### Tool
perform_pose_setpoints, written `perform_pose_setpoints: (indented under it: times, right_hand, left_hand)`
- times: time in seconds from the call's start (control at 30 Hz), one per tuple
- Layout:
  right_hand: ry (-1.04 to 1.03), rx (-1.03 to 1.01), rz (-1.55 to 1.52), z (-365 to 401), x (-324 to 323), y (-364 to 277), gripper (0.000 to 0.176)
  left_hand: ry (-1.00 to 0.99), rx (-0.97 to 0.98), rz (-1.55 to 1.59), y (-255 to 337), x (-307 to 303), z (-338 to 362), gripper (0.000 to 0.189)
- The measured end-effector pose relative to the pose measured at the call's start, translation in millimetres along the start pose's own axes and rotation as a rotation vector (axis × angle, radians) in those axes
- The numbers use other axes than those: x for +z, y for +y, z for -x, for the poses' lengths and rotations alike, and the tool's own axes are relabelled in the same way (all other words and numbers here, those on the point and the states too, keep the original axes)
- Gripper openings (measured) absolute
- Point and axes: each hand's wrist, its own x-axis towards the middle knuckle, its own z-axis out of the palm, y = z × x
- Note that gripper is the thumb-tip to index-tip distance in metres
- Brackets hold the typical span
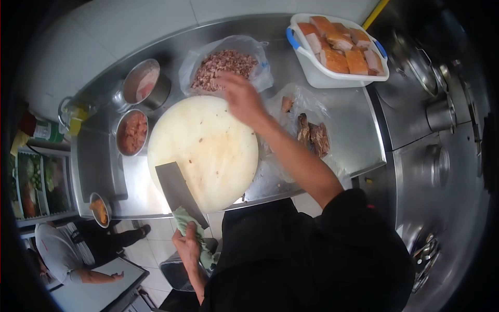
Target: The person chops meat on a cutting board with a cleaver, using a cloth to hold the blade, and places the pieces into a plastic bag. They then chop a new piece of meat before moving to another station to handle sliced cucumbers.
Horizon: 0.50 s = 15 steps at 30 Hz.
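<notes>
My left hand (188, 247) is closed at the near edge of the counter, gripping a cleaver (179, 190) along with a crumpled green cloth (184, 221). The wide blade overlaps the lower left rim of a round white chopping board (202, 135), which has a few brown scraps on it. Over the far rim of the board reaches my right hand (239, 98), slightly blurred, fingers extended and apart. Its fingertips are right at a clear plastic bag (262, 73) that holds a heap of finely chopped meat (223, 67).
Dark cooked meat (313, 136) lies on plastic right of the board. A white tub (332, 78) of meat blocks stands behind. Left are metal pots (161, 88), a pot of raw meat (134, 132) and a small bowl (99, 208). Another person (60, 249) stands lower left.
</notes>
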Motion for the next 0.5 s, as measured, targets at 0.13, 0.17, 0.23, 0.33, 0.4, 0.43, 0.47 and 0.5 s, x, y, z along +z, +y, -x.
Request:
perform_pose_setpoints:
  times: [0.13,0.17,0.23,0.33,0.4,0.43,0.47,0.5]
  right_hand:
    - [0.487,0.667,0.087,88,-85,56,0.015]
    - [0.361,0.819,0.181,113,-90,69,0.016]
    - [0.002,1.043,0.296,132,-86,81,0.028]
    - [-0.172,1.083,0.317,139,-59,77,0.042]
    - [-0.122,1.051,0.322,139,-50,74,0.047]
    - [-0.164,1.075,0.379,136,-50,75,0.046]
    - [-0.205,1.092,0.436,129,-49,77,0.045]
    - [-0.201,1.089,0.435,127,-52,82,0.045]
  left_hand:
    - [0.041,-0.008,0.012,-2,2,5,0.022]
    - [0.034,-0.056,0.005,-2,1,5,0.022]
    - [0.022,-0.031,0.014,-5,3,2,0.022]
    - [-0.018,-0.034,0.006,-4,8,-1,0.021]
    - [-0.033,-0.054,-0.012,-4,10,-2,0.021]
    - [-0.041,-0.027,-0.009,-5,13,-2,0.022]
    - [-0.047,0.004,0.0,-5,15,-4,0.022]
    - [-0.047,0.008,0.001,-5,15,-3,0.022]
